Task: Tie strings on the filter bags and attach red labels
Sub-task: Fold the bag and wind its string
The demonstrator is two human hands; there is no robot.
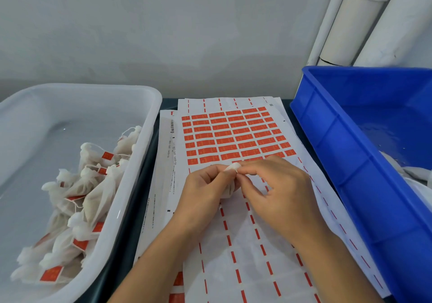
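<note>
A small white filter bag (230,189) hangs between my two hands above the label sheet. My left hand (205,190) grips the bag's body, fingers curled round it. My right hand (278,185) pinches the bag's gathered top (233,167) with thumb and fingertips. The sheet of red labels (233,136) lies flat on the table just beyond my hands, its near rows peeled away, leaving only red dashes. No string is clearly visible in my fingers.
A white tub (149,125) on the left holds several tied bags with red labels (93,185). A blue crate (346,153) stands on the right with white material in its corner. More sheets lie stacked underneath. White pipes rise at the back right.
</note>
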